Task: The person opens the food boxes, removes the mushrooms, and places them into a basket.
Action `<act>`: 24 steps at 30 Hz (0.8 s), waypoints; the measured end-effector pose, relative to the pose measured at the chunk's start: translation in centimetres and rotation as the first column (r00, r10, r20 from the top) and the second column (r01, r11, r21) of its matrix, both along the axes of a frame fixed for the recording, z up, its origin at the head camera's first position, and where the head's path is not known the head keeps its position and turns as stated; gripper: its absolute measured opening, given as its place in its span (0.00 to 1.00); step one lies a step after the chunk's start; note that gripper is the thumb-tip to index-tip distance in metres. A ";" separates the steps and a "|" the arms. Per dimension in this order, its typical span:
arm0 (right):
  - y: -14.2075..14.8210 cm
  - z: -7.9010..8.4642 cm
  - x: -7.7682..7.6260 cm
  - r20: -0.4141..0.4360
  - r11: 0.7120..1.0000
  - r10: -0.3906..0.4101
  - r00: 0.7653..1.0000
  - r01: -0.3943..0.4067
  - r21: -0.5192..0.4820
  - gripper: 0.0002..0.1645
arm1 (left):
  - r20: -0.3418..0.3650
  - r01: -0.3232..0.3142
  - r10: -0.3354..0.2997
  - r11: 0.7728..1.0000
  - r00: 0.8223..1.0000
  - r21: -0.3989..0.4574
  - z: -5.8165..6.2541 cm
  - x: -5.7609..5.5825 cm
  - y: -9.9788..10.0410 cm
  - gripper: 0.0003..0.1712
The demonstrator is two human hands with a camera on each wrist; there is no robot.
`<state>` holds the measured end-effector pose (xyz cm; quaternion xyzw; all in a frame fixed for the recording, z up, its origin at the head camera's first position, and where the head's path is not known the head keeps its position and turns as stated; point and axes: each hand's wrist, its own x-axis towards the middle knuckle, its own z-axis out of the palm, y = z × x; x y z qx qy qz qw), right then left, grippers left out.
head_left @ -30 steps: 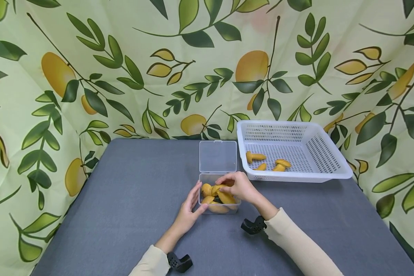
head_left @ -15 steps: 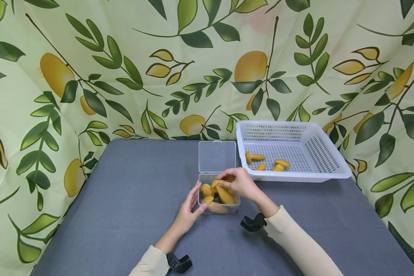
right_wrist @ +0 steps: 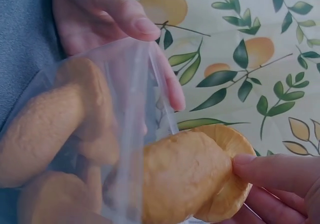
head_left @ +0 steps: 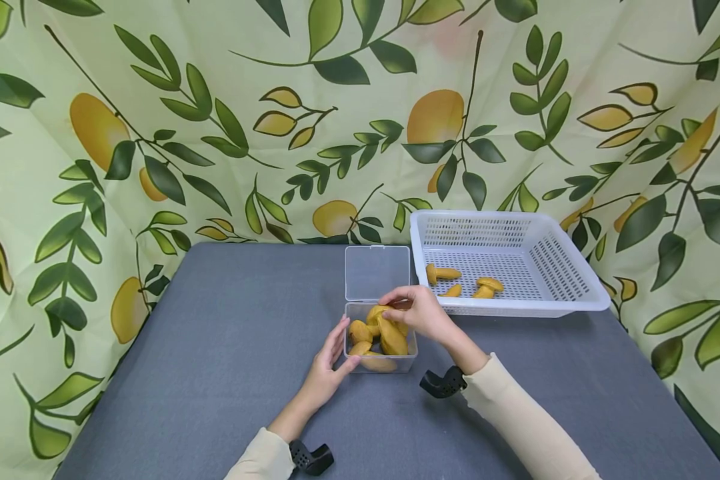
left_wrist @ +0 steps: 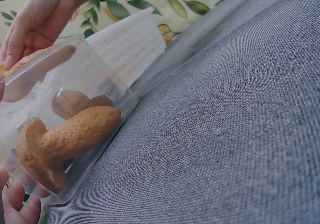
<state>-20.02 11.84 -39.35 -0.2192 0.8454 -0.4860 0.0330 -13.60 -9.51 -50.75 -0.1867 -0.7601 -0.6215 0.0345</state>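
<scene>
A small clear plastic box [head_left: 407, 364] with several yellow-brown mushrooms inside stands on the table. My right hand [head_left: 421, 313] pinches one mushroom [right_wrist: 180, 176] by its cap; its stem points down into the box. In the right wrist view, the thumb presses the cap's near side and the other fingers lie behind it. My left hand [head_left: 329, 368] rests against the box's left side, thumb at the front corner and fingers stretched along the wall. Through the box's wall in the left wrist view, another mushroom [left_wrist: 80, 134] lies on its side.
The box's hinged lid [head_left: 377, 273] lies back behind it. To the back right stands a white perforated basket [head_left: 516, 307], holding a few mushrooms [head_left: 488, 287]. Behind the grey table [head_left: 246, 313] hangs a leaf-and-fruit patterned cloth [head_left: 216, 67].
My right hand has risen slightly and moved a little back, tilting the mushroom more upright in the box. My left hand has stayed by the box.
</scene>
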 end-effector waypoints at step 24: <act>1.8 1.9 -0.8 -0.037 0.997 -0.072 0.997 0.072 -0.013 0.10 | -0.015 0.001 -0.001 1.000 1.000 0.006 -0.1 0.0 0.0 0.38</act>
